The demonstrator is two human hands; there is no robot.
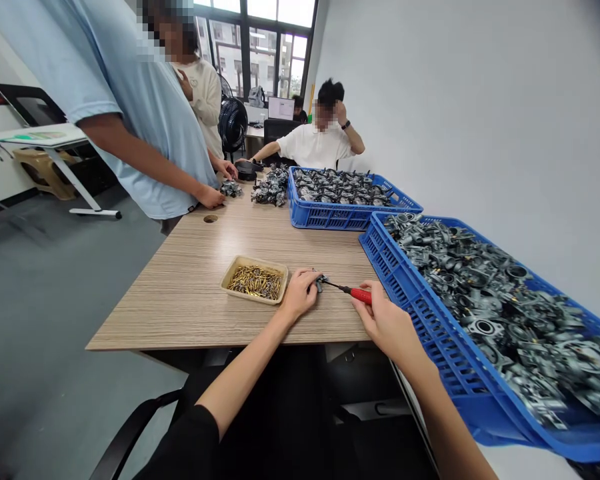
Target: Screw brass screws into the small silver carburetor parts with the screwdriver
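My left hand (301,292) is closed around a small grey metal part (320,283) on the table, most of it hidden by the fingers. In my right hand (387,323) is a screwdriver with a red handle (361,295). Its dark shaft points left, and the tip meets the metal part. Just left of my left hand stands a shallow cream tray (226,285) holding many small brass-coloured pieces (255,281).
Right of me, a blue crate (395,280) is heaped with grey metal castings (485,327). Behind it sits another blue crate (325,217) of similar parts. More parts (273,187) lie at the table's far end, near a standing person's hands (211,195). Another person (320,143) sits beyond.
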